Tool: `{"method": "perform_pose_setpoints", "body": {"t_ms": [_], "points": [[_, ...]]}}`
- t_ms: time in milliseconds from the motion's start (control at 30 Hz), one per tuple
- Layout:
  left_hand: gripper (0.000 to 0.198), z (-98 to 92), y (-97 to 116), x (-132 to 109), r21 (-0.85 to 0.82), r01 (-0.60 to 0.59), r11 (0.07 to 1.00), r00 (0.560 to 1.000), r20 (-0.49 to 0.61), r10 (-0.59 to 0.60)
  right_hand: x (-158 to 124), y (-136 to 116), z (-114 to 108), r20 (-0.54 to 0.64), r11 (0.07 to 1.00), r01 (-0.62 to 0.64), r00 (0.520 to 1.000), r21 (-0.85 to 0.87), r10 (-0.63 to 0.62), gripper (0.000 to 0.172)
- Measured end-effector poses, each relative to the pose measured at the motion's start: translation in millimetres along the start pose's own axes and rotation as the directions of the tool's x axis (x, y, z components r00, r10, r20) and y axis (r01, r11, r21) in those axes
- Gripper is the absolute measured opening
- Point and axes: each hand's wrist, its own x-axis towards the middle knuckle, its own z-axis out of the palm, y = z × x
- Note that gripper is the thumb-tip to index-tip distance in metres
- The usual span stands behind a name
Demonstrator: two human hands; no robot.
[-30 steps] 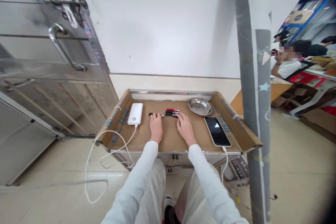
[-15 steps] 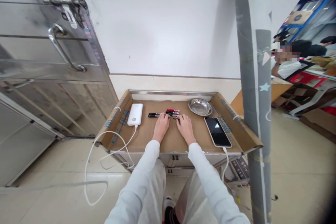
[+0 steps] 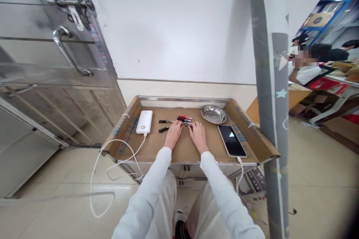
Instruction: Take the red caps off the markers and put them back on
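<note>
My left hand (image 3: 174, 133) is closed, with a black pen (image 3: 163, 129) sticking out at a slant on its left side. My right hand (image 3: 198, 134) is closed close beside it, with fingertips pinched at a small dark piece that I cannot make out. A narrow gap separates the two hands, and their fingers hide most of what is between them. Just beyond the fingertips lie a red pen (image 3: 183, 117) and several dark pens (image 3: 184, 120). Another black pen (image 3: 165, 121) lies level, to the left of those.
The cardboard-lined tray top (image 3: 151, 149) carries a white power bank (image 3: 144, 122) with a cable at left. On the right are a round steel dish (image 3: 213, 114) and a phone (image 3: 232, 140). A wrapped grey pole (image 3: 275, 82) stands beyond the right edge; people sit farther off.
The black pen by my left hand has come away from the one beside it and now slants toward me. My left hand has shifted slightly right; the right hand hardly moved.
</note>
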Motion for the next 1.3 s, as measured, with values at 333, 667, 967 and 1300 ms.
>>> {"method": "perform_pose_setpoints", "body": {"t_ms": [333,667,967,1300], "points": [[0.009,1.9,-3,-1,-0.068,-0.013,0.998,0.999,0.043,0.016,1,5,4,0.014,0.994,0.028,0.999,0.104,-0.029,0.025],[0.017,-8.6,10,-9,-0.048,-0.060,0.997,0.992,-0.114,0.054,-3,1,-3,-0.093,0.965,0.046,0.995,0.257,-0.022,0.030],[0.016,-15.6,10,-26,-0.016,-0.046,0.999,0.993,-0.112,0.044,-5,-3,-6,0.010,0.884,0.183,0.978,0.431,-0.208,0.029],[0.017,-16.8,-6,-27,0.319,0.341,0.884,0.925,-0.280,-0.256,-5,-1,-4,-0.095,0.963,0.078,0.994,0.259,-0.055,0.028]]}}
